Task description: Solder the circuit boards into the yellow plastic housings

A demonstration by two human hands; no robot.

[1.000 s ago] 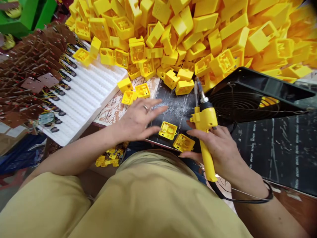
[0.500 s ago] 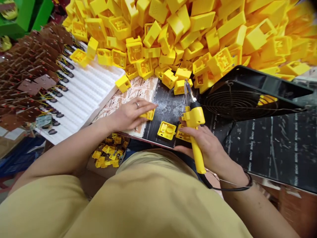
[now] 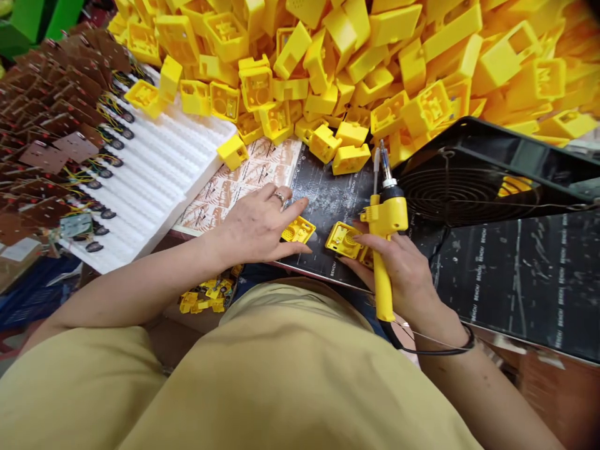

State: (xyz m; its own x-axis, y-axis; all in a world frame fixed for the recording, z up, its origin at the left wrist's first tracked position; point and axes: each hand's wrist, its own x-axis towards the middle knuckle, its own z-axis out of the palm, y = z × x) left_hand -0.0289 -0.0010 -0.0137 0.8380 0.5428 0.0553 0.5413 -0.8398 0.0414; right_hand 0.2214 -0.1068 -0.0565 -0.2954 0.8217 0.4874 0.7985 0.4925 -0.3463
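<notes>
My right hand point(image 3: 398, 265) is wrapped around a yellow soldering gun point(image 3: 385, 250), its metal tip pointing away from me. The thumb and fingers of that hand also touch two small yellow plastic housings; one housing point(image 3: 344, 240) shows a round speaker grille, and the other point(image 3: 365, 255) is partly covered by the hand. My left hand point(image 3: 257, 225) lies low over the bench with fingers spread. Between its thumb and forefinger lies another yellow housing point(image 3: 300, 230), partly hidden by the hand. Whether the fingers press on it is hard to see.
A big heap of yellow housings point(image 3: 323, 69) fills the back of the bench. On the left, white foam point(image 3: 164, 169) carries brown circuit boards point(image 3: 56, 94) with wired round parts. A black fan point(image 3: 450, 187) stands right of the soldering gun. Below the bench edge sit more yellow pieces point(image 3: 206, 297).
The right hand, soldering gun and the housings by it have shifted right. The left hand has spread wider and uncovered more of its housing. The view has turned slightly.
</notes>
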